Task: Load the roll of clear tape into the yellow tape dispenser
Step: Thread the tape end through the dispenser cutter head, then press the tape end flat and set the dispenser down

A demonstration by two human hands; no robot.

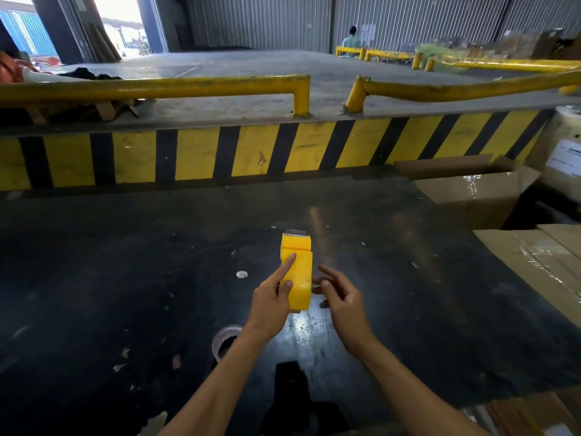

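Note:
The yellow tape dispenser (pixel 298 270) is held above the dark table (pixel 125 278), its toothed metal blade pointing away from me. My left hand (pixel 272 302) grips its left side, index finger stretched along the top and thumb on the near end. My right hand (pixel 341 297) hovers just right of the dispenser, fingers spread and curled, holding nothing. The roll of clear tape (pixel 224 339) lies flat on the table near me, partly hidden behind my left forearm.
Cardboard boxes (pixel 478 190) stand at the table's right, with more flat cartons (pixel 540 256) at the right edge. A yellow-and-black striped dock wall (pixel 220 152) with yellow rails (pixel 157 86) runs behind the table. Paper scraps dot the tabletop. A person (pixel 352 40) stands far back.

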